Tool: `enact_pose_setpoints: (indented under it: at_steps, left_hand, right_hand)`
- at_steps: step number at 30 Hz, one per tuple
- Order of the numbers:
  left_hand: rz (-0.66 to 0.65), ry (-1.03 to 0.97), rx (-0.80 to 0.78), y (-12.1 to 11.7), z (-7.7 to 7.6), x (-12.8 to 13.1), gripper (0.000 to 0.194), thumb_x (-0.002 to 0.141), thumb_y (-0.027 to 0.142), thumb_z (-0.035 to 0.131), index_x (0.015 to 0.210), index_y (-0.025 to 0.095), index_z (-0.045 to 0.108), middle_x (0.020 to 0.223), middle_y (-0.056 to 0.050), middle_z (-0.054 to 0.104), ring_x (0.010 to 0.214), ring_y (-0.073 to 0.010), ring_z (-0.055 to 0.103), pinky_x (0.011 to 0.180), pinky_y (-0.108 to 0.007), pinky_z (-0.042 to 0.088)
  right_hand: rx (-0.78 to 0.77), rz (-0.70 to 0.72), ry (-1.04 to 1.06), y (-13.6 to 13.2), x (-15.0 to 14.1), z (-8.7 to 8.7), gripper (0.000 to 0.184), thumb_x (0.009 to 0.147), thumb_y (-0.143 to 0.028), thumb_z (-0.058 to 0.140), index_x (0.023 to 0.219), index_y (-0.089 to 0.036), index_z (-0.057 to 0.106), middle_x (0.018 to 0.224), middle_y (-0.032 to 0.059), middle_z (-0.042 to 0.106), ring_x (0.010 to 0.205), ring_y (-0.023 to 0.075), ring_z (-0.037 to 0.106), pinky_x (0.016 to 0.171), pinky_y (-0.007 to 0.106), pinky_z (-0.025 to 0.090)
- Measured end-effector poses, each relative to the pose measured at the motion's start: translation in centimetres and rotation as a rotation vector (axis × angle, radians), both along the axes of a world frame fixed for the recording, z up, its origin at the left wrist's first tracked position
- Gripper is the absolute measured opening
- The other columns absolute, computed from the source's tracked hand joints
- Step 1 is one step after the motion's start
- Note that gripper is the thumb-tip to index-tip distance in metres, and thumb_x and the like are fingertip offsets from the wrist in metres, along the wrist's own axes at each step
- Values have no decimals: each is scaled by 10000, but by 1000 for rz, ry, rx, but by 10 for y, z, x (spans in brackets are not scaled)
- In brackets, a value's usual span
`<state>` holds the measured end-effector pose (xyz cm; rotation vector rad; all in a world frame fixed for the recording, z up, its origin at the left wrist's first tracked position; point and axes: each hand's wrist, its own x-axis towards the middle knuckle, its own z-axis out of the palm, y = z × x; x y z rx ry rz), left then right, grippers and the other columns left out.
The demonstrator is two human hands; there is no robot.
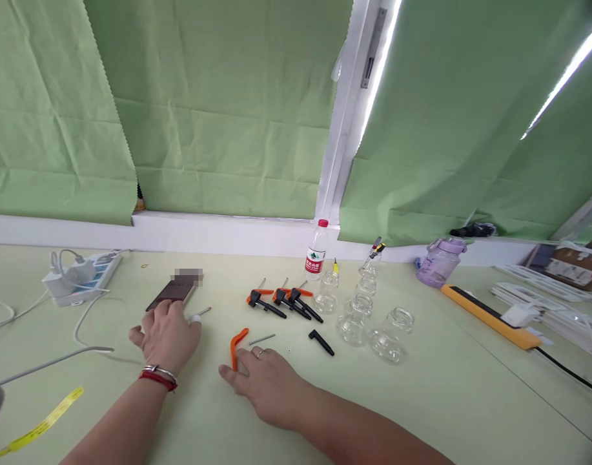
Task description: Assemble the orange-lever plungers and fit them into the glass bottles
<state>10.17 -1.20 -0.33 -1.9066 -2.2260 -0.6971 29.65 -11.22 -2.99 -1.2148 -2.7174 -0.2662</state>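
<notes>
My left hand (172, 332) lies palm down at the near end of a dark phone (172, 290), fingers apart. A screwdriver (195, 318) with a pale handle sticks out by its right side, partly covered by the hand. In my right hand (274, 387), thumb and index finger close around the lower end of a bent orange lever (238, 337). Just beyond the fingers lie a long metal screw (262, 339) and a tiny nut (289, 351). To the right is a black L-shaped part (321, 342). Several black-and-orange assemblies (266, 303) lie behind.
Several clear glass jars (391, 336) stand to the right, some holding tools. A water bottle (316, 252) and a purple jug (441, 261) are at the back. Power strips (489, 316) and cables (90, 323) lie at both sides. A yellow strip (46, 420) is front left.
</notes>
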Motion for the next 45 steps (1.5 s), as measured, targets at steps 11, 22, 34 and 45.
enact_pose_setpoints:
  at_steps: [11,22,34,45]
  left_hand:
    - [-215,-111,-217,-6,-11,12,395,737,347,473,1068,169,596,1164,-145,622,1152,-365,470,911,-522,339]
    - [-206,-255,-209,6,-20,4,392,780,289,434,1124,134,543,1203,-170,564,1025,-308,586,805,-401,473]
    - [-279,-195,-222,7,-22,3,204,634,227,554,787,129,648,992,-150,653,975,-289,603,803,-331,483]
    - [-346,-188,-195,-13,-3,15,264,798,262,437,1040,226,535,935,-60,672,704,-212,630,538,-266,422]
  right_hand:
    - [26,24,32,-7,13,-17,183,707,-103,530,876,-158,570,802,40,563,671,171,458,574,290,344]
    - [-573,-292,1025,-45,37,-18,284,823,-197,528,1100,-214,589,893,29,587,769,151,530,692,272,429]
    - [-1001,-325,1635,-44,58,-14,351,723,-448,686,879,-156,570,627,-26,565,500,84,479,477,221,340]
    - [-1065,-245,1805,-40,66,-15,338,758,-409,672,963,-170,550,688,-27,555,469,54,390,461,212,292]
